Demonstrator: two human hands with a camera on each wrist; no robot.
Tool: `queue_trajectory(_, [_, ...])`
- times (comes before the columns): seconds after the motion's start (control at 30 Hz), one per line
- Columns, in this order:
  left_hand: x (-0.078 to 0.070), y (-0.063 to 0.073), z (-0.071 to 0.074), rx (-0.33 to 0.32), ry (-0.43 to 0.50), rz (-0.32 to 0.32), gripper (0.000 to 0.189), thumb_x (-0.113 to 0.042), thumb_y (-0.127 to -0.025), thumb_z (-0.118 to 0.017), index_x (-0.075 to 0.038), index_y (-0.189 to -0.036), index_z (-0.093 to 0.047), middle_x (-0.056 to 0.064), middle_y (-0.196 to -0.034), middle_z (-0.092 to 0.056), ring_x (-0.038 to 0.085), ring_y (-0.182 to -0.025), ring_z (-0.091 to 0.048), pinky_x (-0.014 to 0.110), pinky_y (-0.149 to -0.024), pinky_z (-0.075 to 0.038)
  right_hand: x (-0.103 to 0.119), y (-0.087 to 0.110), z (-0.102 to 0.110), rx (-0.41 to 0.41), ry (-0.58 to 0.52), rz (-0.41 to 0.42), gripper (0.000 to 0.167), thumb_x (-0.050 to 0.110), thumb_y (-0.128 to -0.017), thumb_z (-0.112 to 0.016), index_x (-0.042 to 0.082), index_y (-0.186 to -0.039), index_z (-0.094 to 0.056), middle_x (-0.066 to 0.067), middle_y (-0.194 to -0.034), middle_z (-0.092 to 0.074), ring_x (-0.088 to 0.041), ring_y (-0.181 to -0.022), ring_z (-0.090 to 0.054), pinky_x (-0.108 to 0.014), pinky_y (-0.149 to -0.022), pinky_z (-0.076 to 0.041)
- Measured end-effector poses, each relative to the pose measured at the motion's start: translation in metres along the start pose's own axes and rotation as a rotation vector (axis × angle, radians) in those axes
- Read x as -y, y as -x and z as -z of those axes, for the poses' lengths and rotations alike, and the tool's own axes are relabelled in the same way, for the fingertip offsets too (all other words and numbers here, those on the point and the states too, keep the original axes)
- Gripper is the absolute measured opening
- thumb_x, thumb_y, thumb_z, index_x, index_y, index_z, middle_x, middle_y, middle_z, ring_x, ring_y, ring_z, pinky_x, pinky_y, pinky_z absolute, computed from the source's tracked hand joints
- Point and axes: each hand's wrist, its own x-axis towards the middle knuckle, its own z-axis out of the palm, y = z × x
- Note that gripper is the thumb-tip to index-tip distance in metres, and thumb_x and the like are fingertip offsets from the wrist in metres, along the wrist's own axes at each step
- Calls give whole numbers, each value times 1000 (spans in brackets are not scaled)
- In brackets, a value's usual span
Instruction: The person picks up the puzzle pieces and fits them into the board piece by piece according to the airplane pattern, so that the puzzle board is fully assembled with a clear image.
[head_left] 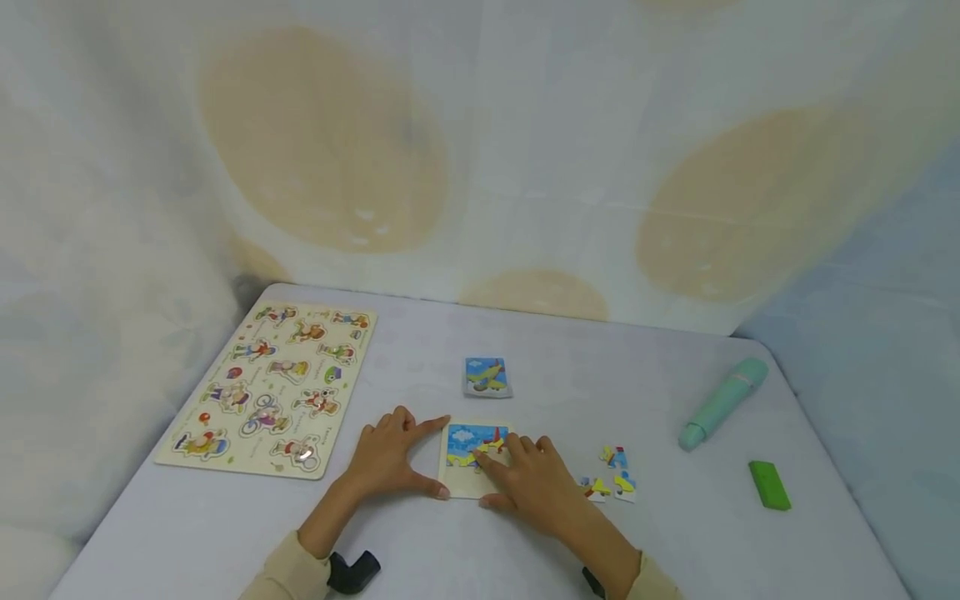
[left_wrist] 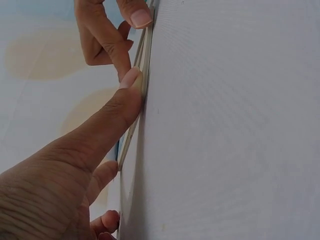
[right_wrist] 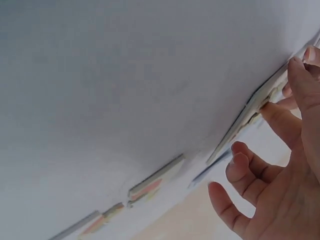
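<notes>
A small wooden jigsaw board [head_left: 463,485] lies on the table between the hands. Blue sky and part of a yellow and red plane fill its upper half; below is bare wood. My left hand [head_left: 385,457] holds the board's left side, thumb at the near corner and index finger at the far corner. From the right, my right hand [head_left: 536,483] presses its index fingertip on the fitted puzzle pieces [head_left: 459,440], with its thumb by the near edge. In the right wrist view its other fingers [right_wrist: 242,167] are away from the board [right_wrist: 237,125].
Loose puzzle pieces [head_left: 624,483] lie right of the right hand. Beyond the board is a plane picture tile [head_left: 487,377]. A large peg puzzle [head_left: 251,462] takes up the left side. At the right are a mint-green cylinder [head_left: 722,407] and a green block [head_left: 769,485].
</notes>
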Motion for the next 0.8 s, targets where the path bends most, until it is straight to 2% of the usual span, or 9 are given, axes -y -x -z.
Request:
queue_trajectory(0.23, [0,0,-2,-3,-5,-3,102,-74,-50,-83,-39,-142,-54,-2,-93,-38,14,-82,-36,34,-69,-26,-1,-5,4,-10,-38,14,55,65,-88,-59,31,-131,-66,-11,-127,-64,-25,-106,-63,-44,-91,-46])
queue_trajectory(0.4, [-2,0,-2,-7,-16,-14,103,-77,-51,-81,-38,-142,-53,-3,-94,-37,14,-83,-36,34,-69,-26,-1,-4,2,7,-91,7,53,63,-89,-60,29,-129,-68,-11,-128,-64,-26,-107,-64,-46,-92,-45])
queue_trajectory(0.67, [-1,0,0,15,-8,4,103,-76,-52,-82,-38,-143,-53,-2,-94,-38,14,-83,-36,34,-69,-25,-3,-4,-3,-49,-139,-11,50,60,-89,-61,32,-129,-67,-6,-98,-62,-20,-91,-58,-46,-87,-46])
queue_trajectory(0.8, [-1,-1,-1,23,-9,11,103,-75,-51,-82,-39,-143,-52,-2,-95,-39,15,-83,-36,34,-70,-25,-5,-5,-1,-18,-198,-18,50,58,-87,-65,30,-129,-67,-3,-94,-55,-17,-88,-53,-47,-87,-45])
